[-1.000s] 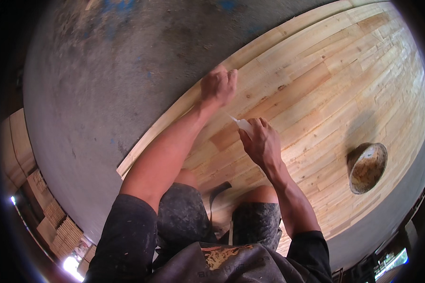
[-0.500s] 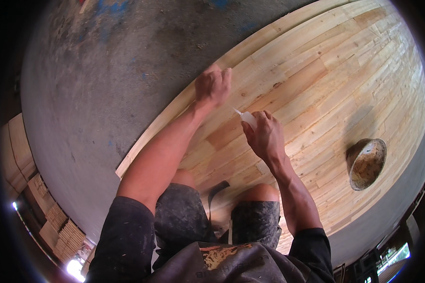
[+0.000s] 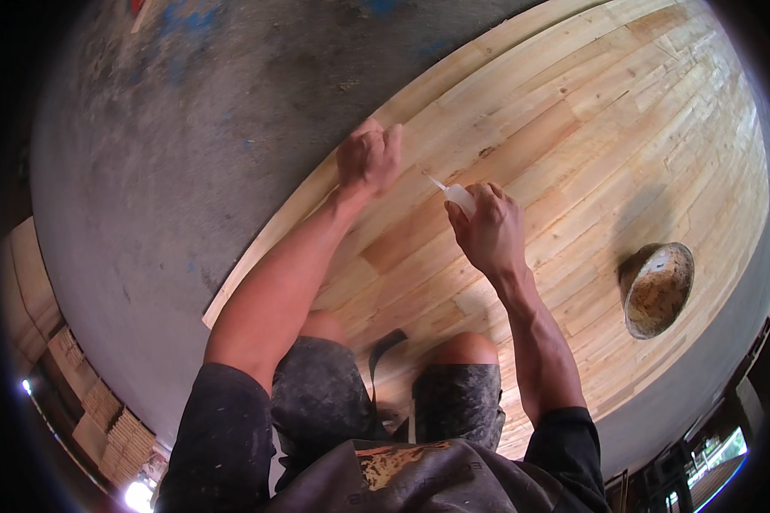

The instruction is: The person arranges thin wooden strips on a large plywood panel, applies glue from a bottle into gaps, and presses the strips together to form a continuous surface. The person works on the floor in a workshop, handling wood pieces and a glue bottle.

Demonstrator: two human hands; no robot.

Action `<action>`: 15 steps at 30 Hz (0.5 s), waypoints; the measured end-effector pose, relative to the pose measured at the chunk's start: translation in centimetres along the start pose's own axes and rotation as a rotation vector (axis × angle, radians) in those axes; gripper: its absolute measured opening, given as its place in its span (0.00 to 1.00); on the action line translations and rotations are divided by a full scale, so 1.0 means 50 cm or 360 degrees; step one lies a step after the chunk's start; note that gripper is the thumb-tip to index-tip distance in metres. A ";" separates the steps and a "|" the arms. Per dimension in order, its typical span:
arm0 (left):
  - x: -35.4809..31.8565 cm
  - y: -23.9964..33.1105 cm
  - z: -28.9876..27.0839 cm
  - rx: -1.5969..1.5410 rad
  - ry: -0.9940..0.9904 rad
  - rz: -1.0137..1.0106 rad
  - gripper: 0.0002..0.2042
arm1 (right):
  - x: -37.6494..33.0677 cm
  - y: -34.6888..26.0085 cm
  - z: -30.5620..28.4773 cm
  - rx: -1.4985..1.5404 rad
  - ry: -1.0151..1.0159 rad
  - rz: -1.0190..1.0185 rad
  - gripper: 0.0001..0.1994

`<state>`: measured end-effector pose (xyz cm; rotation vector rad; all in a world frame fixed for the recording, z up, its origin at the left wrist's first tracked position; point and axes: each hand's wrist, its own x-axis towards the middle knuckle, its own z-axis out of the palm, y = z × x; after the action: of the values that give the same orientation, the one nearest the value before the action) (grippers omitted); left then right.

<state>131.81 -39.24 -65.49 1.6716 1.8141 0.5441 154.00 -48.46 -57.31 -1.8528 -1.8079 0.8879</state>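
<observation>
My left hand (image 3: 369, 159) is curled closed over the long outer edge of a wide wooden panel (image 3: 522, 214) made of joined strips. Whatever its fingers hold, if anything, is hidden. To the right and a little nearer, my right hand (image 3: 493, 227) grips a small white squeeze bottle (image 3: 460, 199) with a thin pointed nozzle. The nozzle points up and left, above the boards close to a small mark in the wood. From this angle I cannot tell whether the tip touches the surface.
A round bowl (image 3: 659, 291) with brown residue inside stands on the panel at the right. Grey stained floor (image 3: 171, 171) lies beyond the panel's left edge. Stacked wood pieces (image 3: 115, 436) are at the lower left. A dark strip (image 3: 385, 346) shows between my knees.
My right hand has moved the squeeze bottle slightly farther away and to the right. My left hand stays closed at the panel's edge. The whole view has shifted a little.
</observation>
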 end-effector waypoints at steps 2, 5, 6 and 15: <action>0.000 -0.002 0.002 0.0017 0.0021 -0.0008 0.29 | 0.006 0.003 -0.008 -0.0038 0.0037 -0.0040 0.12; 0.000 -0.005 0.004 0.0058 0.0026 0.0017 0.29 | 0.015 0.007 -0.018 -0.0042 0.0082 -0.0063 0.12; 0.000 -0.006 0.004 0.0063 0.0021 0.0027 0.30 | 0.018 0.009 -0.021 -0.0029 0.0098 -0.0071 0.12; 0.001 -0.008 0.010 0.0051 0.0045 0.0009 0.29 | 0.053 0.033 -0.049 -0.0124 0.0107 -0.0008 0.12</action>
<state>131.84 -39.28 -66.14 1.6988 1.8479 0.5465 156.76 -45.60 -57.09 -1.9008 -1.8296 0.7544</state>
